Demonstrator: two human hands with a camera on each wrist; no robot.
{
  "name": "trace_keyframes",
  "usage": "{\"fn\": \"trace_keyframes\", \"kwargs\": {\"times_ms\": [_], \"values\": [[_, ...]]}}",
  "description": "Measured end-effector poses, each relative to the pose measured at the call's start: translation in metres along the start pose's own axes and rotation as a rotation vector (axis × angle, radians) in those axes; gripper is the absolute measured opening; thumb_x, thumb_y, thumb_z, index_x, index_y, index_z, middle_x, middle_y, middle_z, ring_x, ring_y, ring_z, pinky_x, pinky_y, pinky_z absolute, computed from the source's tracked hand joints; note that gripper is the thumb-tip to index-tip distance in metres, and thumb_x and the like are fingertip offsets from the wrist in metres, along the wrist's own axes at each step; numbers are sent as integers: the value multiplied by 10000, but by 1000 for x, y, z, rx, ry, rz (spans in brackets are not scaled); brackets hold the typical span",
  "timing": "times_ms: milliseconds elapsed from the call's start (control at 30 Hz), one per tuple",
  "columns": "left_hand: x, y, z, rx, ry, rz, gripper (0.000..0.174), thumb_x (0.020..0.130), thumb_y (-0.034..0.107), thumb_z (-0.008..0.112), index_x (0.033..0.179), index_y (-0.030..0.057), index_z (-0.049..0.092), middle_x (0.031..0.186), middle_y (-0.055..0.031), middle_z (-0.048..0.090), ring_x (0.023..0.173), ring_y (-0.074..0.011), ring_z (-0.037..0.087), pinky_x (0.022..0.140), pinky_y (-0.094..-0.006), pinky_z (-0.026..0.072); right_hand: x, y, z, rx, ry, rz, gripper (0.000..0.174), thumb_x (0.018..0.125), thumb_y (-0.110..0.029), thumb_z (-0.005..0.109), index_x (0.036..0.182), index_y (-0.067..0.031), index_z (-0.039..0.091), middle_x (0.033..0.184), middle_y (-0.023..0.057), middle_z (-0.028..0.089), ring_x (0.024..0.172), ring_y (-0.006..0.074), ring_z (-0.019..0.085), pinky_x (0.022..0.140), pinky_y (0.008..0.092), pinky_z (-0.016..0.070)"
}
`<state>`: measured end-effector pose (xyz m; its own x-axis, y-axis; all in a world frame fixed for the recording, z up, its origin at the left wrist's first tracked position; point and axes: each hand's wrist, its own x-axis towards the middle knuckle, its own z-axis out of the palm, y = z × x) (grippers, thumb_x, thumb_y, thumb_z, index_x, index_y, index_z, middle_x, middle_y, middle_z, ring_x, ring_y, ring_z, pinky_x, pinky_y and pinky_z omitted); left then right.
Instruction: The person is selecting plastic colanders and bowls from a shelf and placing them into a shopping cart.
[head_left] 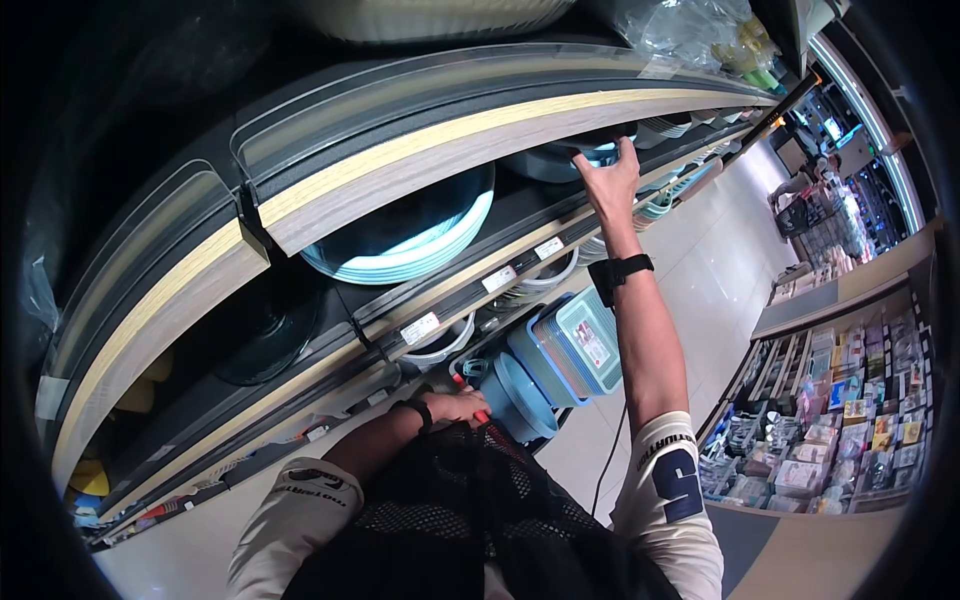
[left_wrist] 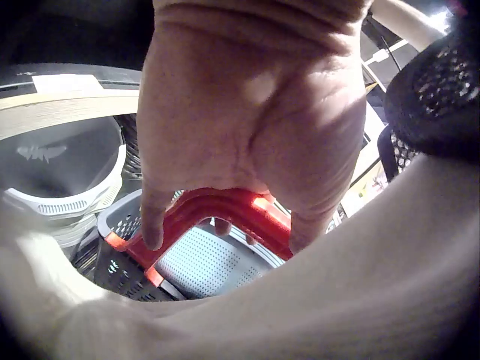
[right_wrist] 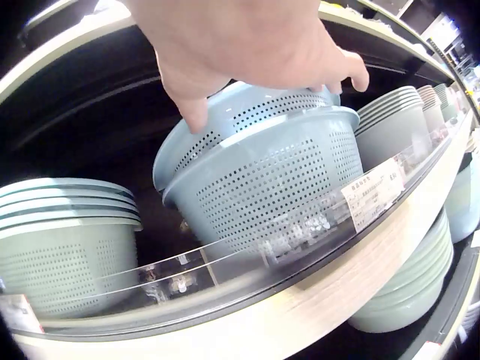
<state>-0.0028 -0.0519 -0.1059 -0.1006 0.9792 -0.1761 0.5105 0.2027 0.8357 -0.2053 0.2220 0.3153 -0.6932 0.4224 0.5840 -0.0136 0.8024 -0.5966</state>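
My left hand grips the red handle of a dark shopping basket, fingers curled round it. Inside that basket lies a light blue perforated basin. At the shelf, my right hand reaches over light blue perforated baskets, one set in another with the upper rim tilted. Its thumb and fingers are spread wide, the thumb overlapping the upper basket's wall and the fingertips close to the rim at the right. In the head view the shelf edge partly covers these baskets.
Stacked pale green baskets stand left of the blue ones, with grey-green stacks at the right. A clear lip with a price label fronts the shelf. Blue trays are piled near the left hand. Another display stands across the aisle.
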Motion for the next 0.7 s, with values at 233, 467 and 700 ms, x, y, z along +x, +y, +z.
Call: {"fn": "trace_keyframes", "kwargs": {"times_ms": [233,467,700], "values": [[-3,22,-10,-11,-43,-31,555,828,424,770,1305,166,658,1322,-142,574,1245,-376,467,1066,-447,373,-45,25,-41,-77,-1,-65,746,770,-373,866,1399,-106,566,1480,285,495,1406,384,465,1136,442,389],[-9,30,-19,-79,-71,-28,565,847,409,785,1314,127,641,1367,-153,558,1306,-369,448,1127,-469,323,-199,114,-69,400,-428,428,332,898,-250,767,1065,34,724,910,86,743,855,122,672,783,316,537],[-6,39,-32,-2,-127,-56,528,844,377,782,1296,139,647,1377,-141,571,1367,-348,425,1163,-464,269,-451,224,-62,129,-747,661,384,952,-315,698,1172,-1,700,990,110,752,928,231,704,882,380,539]]}}
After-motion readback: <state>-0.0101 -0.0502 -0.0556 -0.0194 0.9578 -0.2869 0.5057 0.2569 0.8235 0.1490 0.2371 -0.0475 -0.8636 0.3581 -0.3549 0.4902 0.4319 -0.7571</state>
